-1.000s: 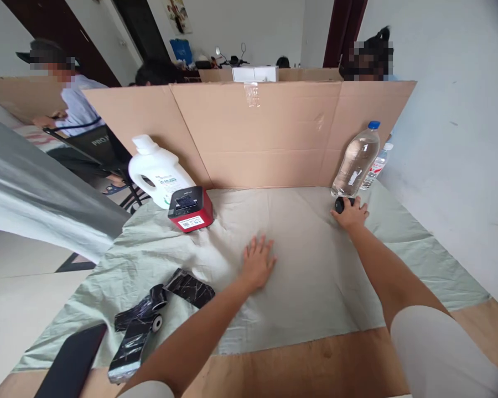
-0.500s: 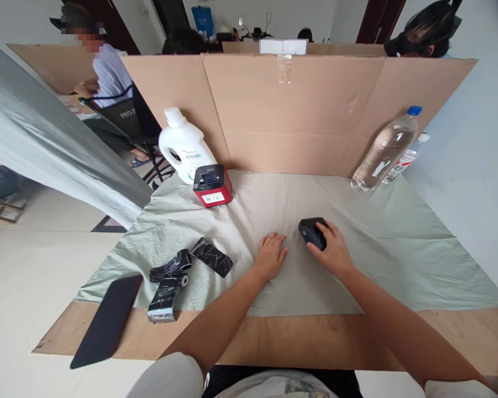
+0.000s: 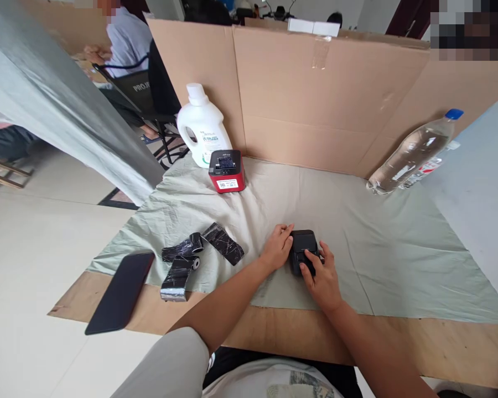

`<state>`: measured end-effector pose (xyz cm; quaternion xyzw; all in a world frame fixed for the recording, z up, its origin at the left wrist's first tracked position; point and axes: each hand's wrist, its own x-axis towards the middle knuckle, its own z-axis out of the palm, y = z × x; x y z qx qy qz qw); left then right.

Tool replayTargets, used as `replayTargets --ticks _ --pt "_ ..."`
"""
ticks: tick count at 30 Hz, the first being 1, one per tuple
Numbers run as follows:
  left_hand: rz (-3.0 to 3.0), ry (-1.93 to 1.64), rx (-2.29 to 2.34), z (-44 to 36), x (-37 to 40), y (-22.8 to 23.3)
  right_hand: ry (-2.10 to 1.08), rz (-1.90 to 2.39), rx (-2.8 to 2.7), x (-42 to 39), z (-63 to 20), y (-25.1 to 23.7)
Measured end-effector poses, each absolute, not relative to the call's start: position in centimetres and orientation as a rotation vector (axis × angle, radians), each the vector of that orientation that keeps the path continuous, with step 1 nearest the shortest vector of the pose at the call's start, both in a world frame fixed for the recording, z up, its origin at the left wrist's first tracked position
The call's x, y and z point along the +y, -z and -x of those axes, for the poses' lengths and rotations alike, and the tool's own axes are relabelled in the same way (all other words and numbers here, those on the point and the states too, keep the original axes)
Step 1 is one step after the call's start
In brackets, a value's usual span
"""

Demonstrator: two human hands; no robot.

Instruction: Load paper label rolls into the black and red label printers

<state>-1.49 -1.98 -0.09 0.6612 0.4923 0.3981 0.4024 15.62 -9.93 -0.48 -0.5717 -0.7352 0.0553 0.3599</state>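
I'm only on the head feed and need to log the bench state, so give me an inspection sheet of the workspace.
Surface: pale green cloth over a wooden board.
Job's things: small black device on the cloth.
Hands: left hand touches its left side; right hand rests on it, fingers on top.
Clutter: red printer, white jug, black marbled rolls, dark phone, water bottle.
Cables: nothing seen.
Surroundings: cardboard screen; a seated person behind.

matt black plastic device, wrinkly pale green cloth, bare wood counter, glossy phone, clear plastic bottle, rough-ish cardboard screen
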Motion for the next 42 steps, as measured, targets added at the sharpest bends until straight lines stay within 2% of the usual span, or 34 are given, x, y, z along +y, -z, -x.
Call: replayTargets --ticks 10,14,21,29,42 --pt "-1.483 -1.096 1.138 1.0 -1.8 0.5 -0.254 1.481 -1.658 -9.6 -15.9 0.7" --pt "-1.204 -0.932 1.105 0.8 -2.0 0.9 -0.339 1.514 -1.536 -8.6 -16.1 1.6" --pt "-0.954 -0.752 1.000 1.2 -1.6 0.1 -0.569 1.479 -1.668 -8.5 -16.0 3.1" --pt "-0.928 -0.630 1.074 1.4 -1.1 -1.6 -0.585 1.506 -1.663 -8.6 -16.0 3.7" --pt "-0.897 -0.752 1.050 1.3 -1.4 -1.1 -0.690 1.368 -1.199 -7.9 -16.6 3.3"
